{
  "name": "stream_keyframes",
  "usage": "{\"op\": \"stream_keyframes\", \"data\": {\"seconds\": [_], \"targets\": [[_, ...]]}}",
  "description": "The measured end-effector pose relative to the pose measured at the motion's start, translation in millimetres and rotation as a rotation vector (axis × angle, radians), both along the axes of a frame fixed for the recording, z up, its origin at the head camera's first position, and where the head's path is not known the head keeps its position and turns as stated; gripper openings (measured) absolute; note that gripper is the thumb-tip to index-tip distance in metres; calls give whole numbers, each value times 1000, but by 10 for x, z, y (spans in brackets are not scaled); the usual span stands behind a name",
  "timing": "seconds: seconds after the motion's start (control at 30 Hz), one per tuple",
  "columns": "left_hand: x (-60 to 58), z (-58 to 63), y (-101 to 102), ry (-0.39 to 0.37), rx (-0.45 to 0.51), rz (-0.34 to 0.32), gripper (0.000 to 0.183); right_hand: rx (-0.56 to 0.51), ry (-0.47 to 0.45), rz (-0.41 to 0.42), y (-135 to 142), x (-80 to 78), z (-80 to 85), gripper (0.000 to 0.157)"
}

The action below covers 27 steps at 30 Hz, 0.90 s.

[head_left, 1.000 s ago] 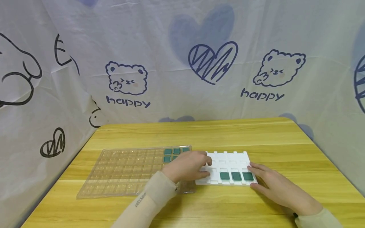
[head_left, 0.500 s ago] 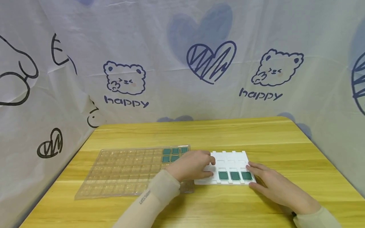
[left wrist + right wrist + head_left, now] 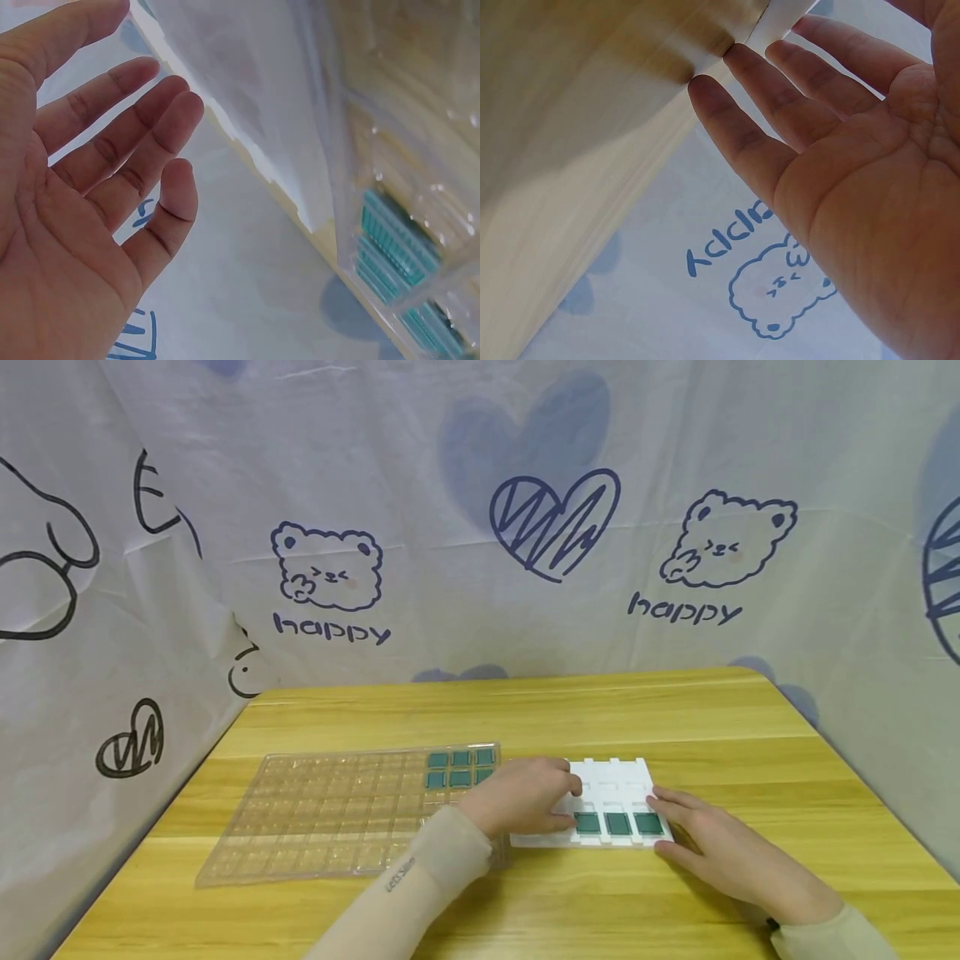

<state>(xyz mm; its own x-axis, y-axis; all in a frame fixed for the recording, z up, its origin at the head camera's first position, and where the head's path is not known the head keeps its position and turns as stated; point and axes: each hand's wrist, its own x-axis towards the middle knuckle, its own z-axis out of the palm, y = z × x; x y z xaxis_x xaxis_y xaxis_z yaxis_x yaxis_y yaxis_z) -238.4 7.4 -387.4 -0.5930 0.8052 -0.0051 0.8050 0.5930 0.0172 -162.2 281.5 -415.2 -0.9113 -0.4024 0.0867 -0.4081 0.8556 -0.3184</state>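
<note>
In the head view my left hand (image 3: 525, 795) hovers palm down over the left part of a white slotted tray (image 3: 611, 774). Its thumb tip is right by the leftmost of three square green chips (image 3: 587, 823) in the tray's front row. The left wrist view shows this hand's fingers (image 3: 139, 161) loosely bent and apart, nothing between them. At the tray's right end rests my right hand (image 3: 720, 843), thumb at the front corner and index finger at the side edge. Its fingers (image 3: 742, 135) reach out nearly straight, tips down at the table.
A large clear plastic tray (image 3: 330, 810) with many pockets lies left of the white one, its right edge partly under my left forearm. Several green chips (image 3: 460, 758) sit in its back right pockets. Beyond the wooden table (image 3: 600, 710) hangs a printed white cloth (image 3: 450, 610).
My left hand has slid right across the white tray, its thumb now beside the leftmost chip. More chips in the clear tray have come into sight. The right hand has stayed put.
</note>
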Motion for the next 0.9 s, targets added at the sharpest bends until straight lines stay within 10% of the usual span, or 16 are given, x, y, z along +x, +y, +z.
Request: {"op": "stream_keyframes", "data": {"seconds": [0.9], "targets": [[56, -37, 175, 39, -14, -28, 28, -8, -45, -6, 0, -7, 23, 55]]}}
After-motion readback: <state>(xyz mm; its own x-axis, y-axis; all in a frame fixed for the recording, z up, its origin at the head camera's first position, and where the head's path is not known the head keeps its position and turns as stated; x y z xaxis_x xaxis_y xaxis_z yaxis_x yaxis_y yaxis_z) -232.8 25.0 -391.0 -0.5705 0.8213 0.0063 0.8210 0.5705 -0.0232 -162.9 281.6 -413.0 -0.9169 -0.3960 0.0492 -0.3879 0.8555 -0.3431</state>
